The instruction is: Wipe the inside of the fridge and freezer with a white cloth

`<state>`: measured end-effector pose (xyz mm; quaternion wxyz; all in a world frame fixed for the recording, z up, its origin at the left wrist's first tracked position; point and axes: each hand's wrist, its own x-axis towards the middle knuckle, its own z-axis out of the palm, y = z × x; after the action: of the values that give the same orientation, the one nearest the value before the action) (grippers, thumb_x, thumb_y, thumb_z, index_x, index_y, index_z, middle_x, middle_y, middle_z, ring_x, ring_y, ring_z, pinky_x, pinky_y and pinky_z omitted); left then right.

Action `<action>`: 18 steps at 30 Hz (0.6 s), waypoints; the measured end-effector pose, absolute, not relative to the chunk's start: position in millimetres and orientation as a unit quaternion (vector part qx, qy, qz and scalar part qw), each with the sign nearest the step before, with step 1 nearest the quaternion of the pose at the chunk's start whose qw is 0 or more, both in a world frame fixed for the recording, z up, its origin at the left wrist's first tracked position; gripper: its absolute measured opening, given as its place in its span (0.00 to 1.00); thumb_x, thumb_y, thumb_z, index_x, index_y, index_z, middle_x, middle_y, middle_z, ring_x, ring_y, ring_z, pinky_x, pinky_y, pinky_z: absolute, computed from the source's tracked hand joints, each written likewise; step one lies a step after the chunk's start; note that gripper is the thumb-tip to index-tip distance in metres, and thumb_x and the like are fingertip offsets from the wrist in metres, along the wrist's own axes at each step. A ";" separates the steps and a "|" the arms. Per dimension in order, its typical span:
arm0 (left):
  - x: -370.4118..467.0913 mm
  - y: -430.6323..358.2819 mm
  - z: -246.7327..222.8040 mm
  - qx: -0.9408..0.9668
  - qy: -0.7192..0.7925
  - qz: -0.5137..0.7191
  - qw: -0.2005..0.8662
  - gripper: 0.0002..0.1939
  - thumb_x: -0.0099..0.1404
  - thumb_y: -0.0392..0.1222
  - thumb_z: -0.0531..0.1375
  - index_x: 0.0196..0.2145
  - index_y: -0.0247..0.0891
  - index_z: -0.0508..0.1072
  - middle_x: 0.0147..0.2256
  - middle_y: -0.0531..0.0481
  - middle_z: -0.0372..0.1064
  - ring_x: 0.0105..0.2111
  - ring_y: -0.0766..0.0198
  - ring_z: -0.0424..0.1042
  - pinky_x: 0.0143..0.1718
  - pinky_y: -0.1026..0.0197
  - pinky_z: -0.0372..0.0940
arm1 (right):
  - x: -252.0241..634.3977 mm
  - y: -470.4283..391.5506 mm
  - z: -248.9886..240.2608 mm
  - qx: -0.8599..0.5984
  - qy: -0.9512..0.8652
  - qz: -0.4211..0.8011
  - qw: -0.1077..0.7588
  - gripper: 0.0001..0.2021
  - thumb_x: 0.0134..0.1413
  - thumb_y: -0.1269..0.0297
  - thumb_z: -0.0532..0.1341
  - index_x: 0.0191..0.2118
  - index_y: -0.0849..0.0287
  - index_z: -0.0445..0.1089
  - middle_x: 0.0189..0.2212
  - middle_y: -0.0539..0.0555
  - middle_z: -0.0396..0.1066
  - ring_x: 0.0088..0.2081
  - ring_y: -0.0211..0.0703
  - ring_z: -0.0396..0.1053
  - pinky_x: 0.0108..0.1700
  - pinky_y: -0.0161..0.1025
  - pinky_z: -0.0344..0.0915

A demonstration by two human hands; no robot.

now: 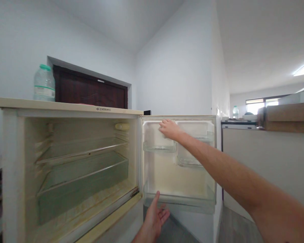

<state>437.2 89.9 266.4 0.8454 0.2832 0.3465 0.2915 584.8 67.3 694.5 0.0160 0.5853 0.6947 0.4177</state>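
Observation:
An old cream fridge [73,108] stands with its door [164,175] swung out to the right. My right hand [170,129] reaches across to the upper part of the door's inner side, just above a small clear door shelf [159,148]. Its fingers are bent and close together; what they hold, if anything, is hidden. Lower down, my left hand [155,217] is open, thumb up and fingers apart, in front of the long clear bottom door bin [187,202]. I cannot tell whether it touches the bin. More clear shelves [191,163] sit behind my right forearm.
Inside the fridge are a glass shelf [83,152] and a clear drawer [83,185]. A large plastic bottle [44,83] with a green cap stands on top. White wall lies behind the door. A white cabinet [263,162] bearing a cardboard box [288,117] is at right.

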 end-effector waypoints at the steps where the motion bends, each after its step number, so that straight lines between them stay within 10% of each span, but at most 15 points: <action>1: 437.9 90.1 265.6 0.282 0.349 0.296 0.843 0.45 0.79 0.65 0.67 0.81 0.39 0.62 0.71 0.21 0.70 0.51 0.41 0.86 0.58 0.44 0.83 | 586.9 65.9 692.1 0.605 0.681 0.412 0.033 0.15 0.72 0.76 0.62 0.51 0.64 0.89 0.57 0.72 0.83 0.65 0.61 0.74 0.69 0.53 0.67; 8: 441.1 88.5 267.7 0.265 0.367 0.305 0.838 0.46 0.78 0.64 0.69 0.81 0.38 0.62 0.66 0.24 0.73 0.45 0.46 0.86 0.55 0.45 0.83 | 574.6 71.8 671.1 0.737 0.626 0.245 0.063 0.12 0.61 0.77 0.73 0.47 0.60 0.91 0.50 0.71 0.89 0.55 0.63 0.86 0.58 0.50 0.77; 18: 433.4 87.5 275.0 0.276 0.358 0.302 0.839 0.43 0.80 0.63 0.68 0.80 0.38 0.62 0.67 0.23 0.72 0.56 0.41 0.84 0.51 0.50 0.85 | 542.7 97.1 673.5 0.709 0.660 0.187 -0.163 0.18 0.67 0.74 0.66 0.56 0.57 0.89 0.53 0.60 0.90 0.54 0.55 0.85 0.53 0.39 0.74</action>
<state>433.4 87.5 275.0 0.8392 0.2765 0.3583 0.3016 542.7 97.1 673.5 -0.1627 0.7091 0.6601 0.1869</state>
